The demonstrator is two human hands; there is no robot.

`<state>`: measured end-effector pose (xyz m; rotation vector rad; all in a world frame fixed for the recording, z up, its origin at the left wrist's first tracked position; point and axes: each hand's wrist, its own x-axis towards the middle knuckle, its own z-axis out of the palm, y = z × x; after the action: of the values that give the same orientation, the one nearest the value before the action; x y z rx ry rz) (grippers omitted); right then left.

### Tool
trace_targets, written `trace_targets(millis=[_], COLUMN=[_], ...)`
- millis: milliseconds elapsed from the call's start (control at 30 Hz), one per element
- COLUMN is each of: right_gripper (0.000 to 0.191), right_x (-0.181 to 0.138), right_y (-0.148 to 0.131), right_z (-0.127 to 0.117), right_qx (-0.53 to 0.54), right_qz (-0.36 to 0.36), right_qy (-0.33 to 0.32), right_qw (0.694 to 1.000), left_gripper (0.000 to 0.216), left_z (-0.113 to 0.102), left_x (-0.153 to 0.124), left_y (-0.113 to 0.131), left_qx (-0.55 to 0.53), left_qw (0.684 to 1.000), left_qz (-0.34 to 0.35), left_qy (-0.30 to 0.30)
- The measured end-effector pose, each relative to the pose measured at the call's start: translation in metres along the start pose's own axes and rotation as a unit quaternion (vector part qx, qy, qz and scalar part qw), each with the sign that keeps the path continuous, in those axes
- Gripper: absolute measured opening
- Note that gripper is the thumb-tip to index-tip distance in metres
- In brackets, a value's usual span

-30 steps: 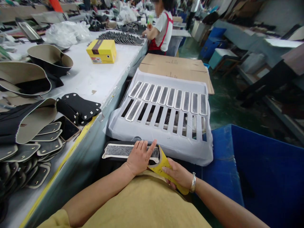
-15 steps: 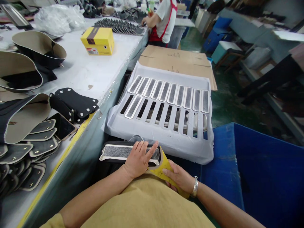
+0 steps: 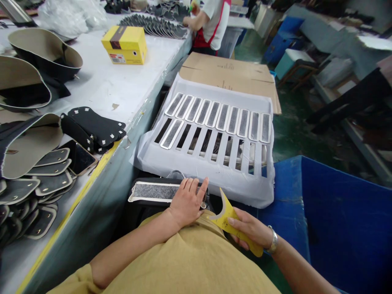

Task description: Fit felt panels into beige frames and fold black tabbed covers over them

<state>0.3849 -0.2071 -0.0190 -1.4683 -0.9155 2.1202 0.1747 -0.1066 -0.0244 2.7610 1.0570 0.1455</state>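
**Two hands, one grey strip, one yellow tool**

Our left hand (image 3: 185,204) lay over the right part of a grey strip (image 3: 153,192) with a pale border, its fingers reaching across to the far edge and the index finger a little apart; we could not tell whether it gripped or only rested. The strip lay lengthwise on a black block (image 3: 165,179), close in front of our body and just short of the rack (image 3: 196,167).

Our right hand (image 3: 249,226) was closed around the handle of the yellow tool (image 3: 228,218), whose curved notch faced the block; a gap showed between its upper prong and the block. We had a bracelet (image 3: 272,239) on that wrist.

On the rack, ten bordered strips (image 3: 212,114) made up the back row, and one more (image 3: 172,134) lay near the left end of the slotted front row. Cardboard (image 3: 229,67) lay behind, and a blue bin (image 3: 283,196) stood to the right. On our left, the table (image 3: 92,90) carried a yellow box (image 3: 125,45), a phone (image 3: 81,158) and black pieces (image 3: 94,124). Beyond it, we saw a co-worker (image 3: 214,24).
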Motion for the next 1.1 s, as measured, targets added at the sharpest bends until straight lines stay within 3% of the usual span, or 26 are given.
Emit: trace_targets(millis=[233, 400, 567, 700, 900, 1000, 1100], right_gripper=[0.042, 0.035, 0.032, 0.036, 0.040, 0.041, 0.040], right_x=[0.022, 0.030, 0.037, 0.044, 0.047, 0.046, 0.045], right_y=[0.002, -0.025, -0.053, -0.059, -0.043, -0.034, -0.026], right_z=[0.016, 0.008, 0.002, -0.002, -0.001, 0.001, 0.003], right_qx=[-0.081, -0.180, -0.266, -0.261, -0.210, -0.195, -0.169], right_qz=[-0.029, -0.003, 0.045, 0.045, 0.021, 0.013, -0.008], right_qy=[0.010, -0.016, -0.081, -0.105, -0.091, -0.065, -0.038], right_qw=[0.996, 0.983, 0.959, 0.959, 0.973, 0.979, 0.985], left_gripper=[0.073, 0.068, 0.067, 0.064, 0.060, 0.064, 0.084], left_z=[0.006, 0.011, 0.014, 0.014, 0.013, 0.007, -0.004], left_x=[-0.004, -0.006, -0.007, -0.005, -0.008, -0.012, -0.012], left_y=[-0.002, -0.003, -0.006, -0.008, -0.008, -0.014, -0.026], left_qx=[0.027, 0.037, 0.048, 0.056, 0.059, 0.072, 0.054], left_qw=[0.998, 0.997, 0.995, 0.994, 0.993, 0.995, 0.998], left_qz=[0.018, 0.019, 0.028, 0.029, 0.042, 0.038, 0.016], left_qy=[0.044, 0.065, 0.081, 0.085, 0.088, 0.062, 0.013])
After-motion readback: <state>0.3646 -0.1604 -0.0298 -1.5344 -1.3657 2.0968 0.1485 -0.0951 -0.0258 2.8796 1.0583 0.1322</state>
